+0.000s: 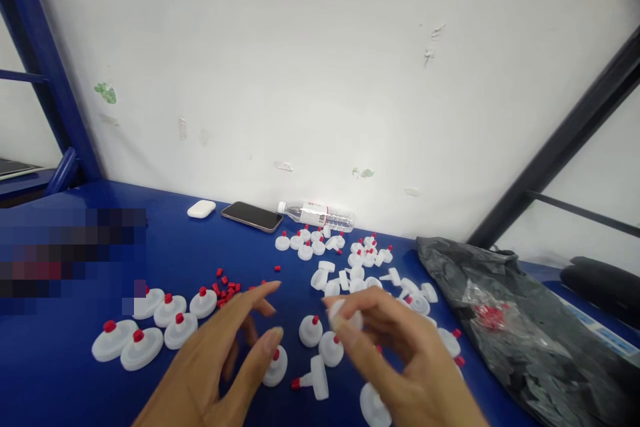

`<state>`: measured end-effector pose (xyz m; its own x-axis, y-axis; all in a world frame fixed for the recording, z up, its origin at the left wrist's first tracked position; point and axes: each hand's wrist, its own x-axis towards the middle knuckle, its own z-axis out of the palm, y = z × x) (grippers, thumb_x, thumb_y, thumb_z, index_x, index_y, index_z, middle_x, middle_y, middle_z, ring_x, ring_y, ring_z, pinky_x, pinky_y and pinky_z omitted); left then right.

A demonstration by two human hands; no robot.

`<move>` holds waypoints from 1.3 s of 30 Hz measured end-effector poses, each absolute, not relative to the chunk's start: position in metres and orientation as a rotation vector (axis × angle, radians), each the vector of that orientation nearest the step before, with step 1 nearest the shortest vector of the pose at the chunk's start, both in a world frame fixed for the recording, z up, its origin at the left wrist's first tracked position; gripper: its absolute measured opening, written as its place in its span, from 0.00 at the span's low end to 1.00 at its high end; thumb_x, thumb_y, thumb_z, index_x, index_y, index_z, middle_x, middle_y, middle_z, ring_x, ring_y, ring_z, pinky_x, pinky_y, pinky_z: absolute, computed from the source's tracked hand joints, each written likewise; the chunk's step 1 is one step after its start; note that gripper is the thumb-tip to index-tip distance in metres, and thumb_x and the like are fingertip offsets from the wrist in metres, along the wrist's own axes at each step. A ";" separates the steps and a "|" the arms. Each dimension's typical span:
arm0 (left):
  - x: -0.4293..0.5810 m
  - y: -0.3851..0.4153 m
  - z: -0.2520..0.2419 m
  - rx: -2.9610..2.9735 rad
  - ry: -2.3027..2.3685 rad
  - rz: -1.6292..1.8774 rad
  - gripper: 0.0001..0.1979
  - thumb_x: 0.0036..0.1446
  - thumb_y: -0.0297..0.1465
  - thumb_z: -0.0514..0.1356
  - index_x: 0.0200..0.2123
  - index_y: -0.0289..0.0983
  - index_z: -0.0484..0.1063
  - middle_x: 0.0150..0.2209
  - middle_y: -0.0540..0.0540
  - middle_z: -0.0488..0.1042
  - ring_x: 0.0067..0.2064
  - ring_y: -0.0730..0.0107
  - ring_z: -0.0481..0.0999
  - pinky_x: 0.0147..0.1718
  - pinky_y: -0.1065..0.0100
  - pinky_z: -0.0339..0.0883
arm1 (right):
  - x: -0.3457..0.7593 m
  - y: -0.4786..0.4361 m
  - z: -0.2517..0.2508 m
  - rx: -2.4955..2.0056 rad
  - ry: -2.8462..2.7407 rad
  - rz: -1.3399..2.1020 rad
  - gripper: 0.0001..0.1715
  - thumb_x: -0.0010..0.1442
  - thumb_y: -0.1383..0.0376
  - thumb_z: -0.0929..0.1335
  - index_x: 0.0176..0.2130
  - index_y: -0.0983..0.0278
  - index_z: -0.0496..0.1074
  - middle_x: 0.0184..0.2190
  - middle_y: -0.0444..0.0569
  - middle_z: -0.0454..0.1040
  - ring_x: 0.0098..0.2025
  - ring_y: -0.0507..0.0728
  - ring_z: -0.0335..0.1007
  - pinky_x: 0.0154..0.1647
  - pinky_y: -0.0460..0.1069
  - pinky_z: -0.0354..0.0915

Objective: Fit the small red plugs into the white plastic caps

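Note:
My right hand (407, 347) pinches a white nozzle cap (353, 319) between thumb and fingers; its tip is hidden from me. With thumb and fingers apart and nothing between them, my left hand (215, 354) hovers over the table. Beside its thumb stands a white nozzle cap with a red tip (275, 370). Between the hands are two upright red-tipped caps (311, 330), and another lies on its side (316, 378). Small red tips (227, 290) are scattered beyond my left hand, partly covered by it. White caps without red tips (357, 274) lie beyond my right hand.
Several large red-tipped caps (143, 348) stand at the left. Along the wall lie a white case (201, 208), a phone (252, 216) and a clear bottle (316, 215). A dark plastic bag (525, 374) covers the right side, with a clear bag of red pieces (493, 316) on it.

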<state>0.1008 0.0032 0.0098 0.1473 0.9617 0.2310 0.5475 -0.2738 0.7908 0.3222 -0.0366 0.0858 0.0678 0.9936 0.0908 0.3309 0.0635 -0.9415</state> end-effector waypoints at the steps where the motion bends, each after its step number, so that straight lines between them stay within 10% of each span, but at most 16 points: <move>1: 0.095 0.012 0.003 2.114 1.634 0.983 0.26 0.68 0.53 0.51 0.64 0.56 0.67 0.55 0.47 0.76 0.48 0.56 0.82 0.42 0.56 0.79 | 0.336 -0.036 0.086 -1.541 -1.493 0.805 0.18 0.62 0.44 0.71 0.38 0.55 0.77 0.51 0.49 0.82 0.50 0.64 0.81 0.41 0.50 0.76; 5: 0.085 0.037 -0.016 2.532 2.082 0.645 0.26 0.73 0.32 0.40 0.66 0.41 0.68 0.55 0.36 0.74 0.35 0.61 0.82 0.22 0.63 0.68 | 0.385 -0.034 0.079 -1.917 -1.601 0.468 0.22 0.62 0.40 0.66 0.39 0.50 0.80 0.58 0.46 0.79 0.56 0.67 0.77 0.53 0.57 0.73; 8: 0.087 0.041 -0.019 2.617 2.013 0.538 0.27 0.69 0.24 0.43 0.63 0.42 0.72 0.56 0.37 0.76 0.51 0.51 0.80 0.34 0.61 0.74 | 0.402 -0.032 0.073 -2.015 -1.616 0.384 0.22 0.59 0.41 0.65 0.36 0.49 0.82 0.46 0.46 0.84 0.50 0.67 0.79 0.54 0.59 0.72; 11: 0.090 0.040 -0.016 2.640 1.961 0.463 0.30 0.67 0.20 0.42 0.61 0.43 0.74 0.53 0.38 0.78 0.47 0.56 0.82 0.33 0.64 0.74 | 0.408 -0.031 0.072 -2.115 -1.722 0.480 0.20 0.58 0.45 0.65 0.36 0.49 0.83 0.42 0.46 0.85 0.46 0.67 0.80 0.49 0.58 0.72; 15: 0.092 0.040 -0.012 2.574 1.990 0.449 0.28 0.71 0.25 0.39 0.60 0.39 0.75 0.48 0.37 0.79 0.30 0.62 0.81 0.19 0.66 0.63 | 0.407 -0.025 0.069 -2.115 -1.648 0.450 0.22 0.59 0.47 0.65 0.44 0.51 0.81 0.41 0.47 0.85 0.44 0.66 0.80 0.49 0.59 0.71; 23: 0.081 0.044 -0.020 2.511 1.779 0.759 0.21 0.69 0.26 0.45 0.42 0.43 0.80 0.45 0.46 0.81 0.41 0.66 0.83 0.35 0.70 0.73 | 0.395 -0.006 0.058 -2.075 -1.655 0.285 0.08 0.59 0.61 0.69 0.35 0.57 0.80 0.34 0.50 0.83 0.39 0.66 0.78 0.41 0.58 0.66; 27: 0.084 0.038 -0.016 2.450 1.695 0.912 0.16 0.71 0.36 0.48 0.44 0.44 0.77 0.44 0.48 0.83 0.42 0.61 0.83 0.42 0.63 0.75 | 0.388 -0.017 0.067 -1.947 -1.624 0.276 0.12 0.67 0.54 0.64 0.39 0.55 0.73 0.43 0.50 0.82 0.44 0.64 0.79 0.46 0.57 0.69; 31: 0.093 0.028 0.003 2.321 1.585 1.070 0.17 0.71 0.44 0.52 0.56 0.49 0.74 0.38 0.53 0.82 0.26 0.72 0.76 0.27 0.71 0.71 | 0.367 -0.027 0.077 -1.612 -1.575 0.654 0.15 0.71 0.48 0.63 0.41 0.55 0.66 0.48 0.50 0.81 0.50 0.60 0.79 0.52 0.53 0.71; 39: 0.097 0.002 0.038 1.677 1.272 1.105 0.16 0.61 0.54 0.62 0.43 0.53 0.81 0.19 0.58 0.76 0.23 0.73 0.76 0.27 0.78 0.72 | 0.303 -0.037 0.079 -1.552 -1.685 0.697 0.04 0.60 0.56 0.73 0.38 0.49 0.78 0.35 0.36 0.81 0.37 0.56 0.75 0.41 0.48 0.67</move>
